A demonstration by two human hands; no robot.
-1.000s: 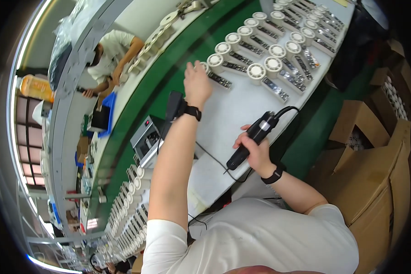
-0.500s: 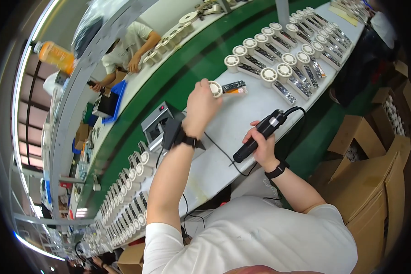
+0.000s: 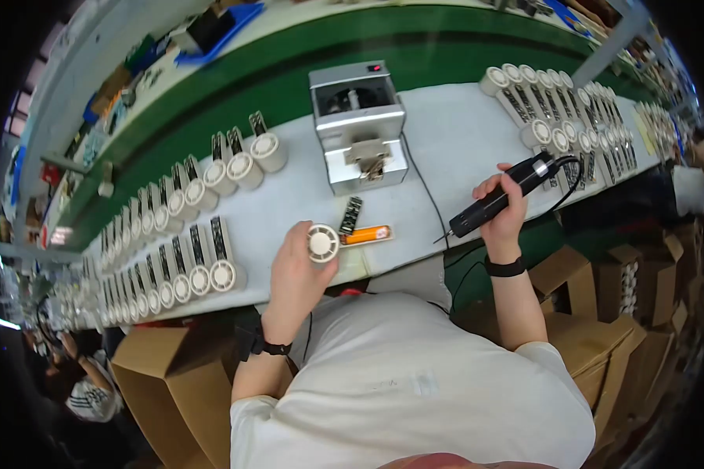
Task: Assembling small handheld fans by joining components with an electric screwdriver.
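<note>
Near the table's front edge, my left hand (image 3: 293,273) is closed round the round vented head of a white handheld fan (image 3: 323,243). The fan's handle lies open toward the right. An orange cylindrical battery (image 3: 366,234) sits in it, and a dark circuit board (image 3: 351,216) sticks up beside the battery. My right hand (image 3: 507,216) grips a black electric screwdriver (image 3: 489,207), its thin bit pointing down and left over the table, apart from the fan. A cord loops from the screwdriver's upper end.
A silver boxy machine (image 3: 360,129) with an open top stands behind the fan. Rows of similar fans line the table on the left (image 3: 242,170) and right (image 3: 540,133). A black cable (image 3: 426,176) crosses the tabletop. Cardboard boxes (image 3: 164,367) stand below the table on both sides.
My left hand has brought the fan from the right part of the table back to the front of the silver machine. My right hand still holds the screwdriver. The view has turned leftward.
</note>
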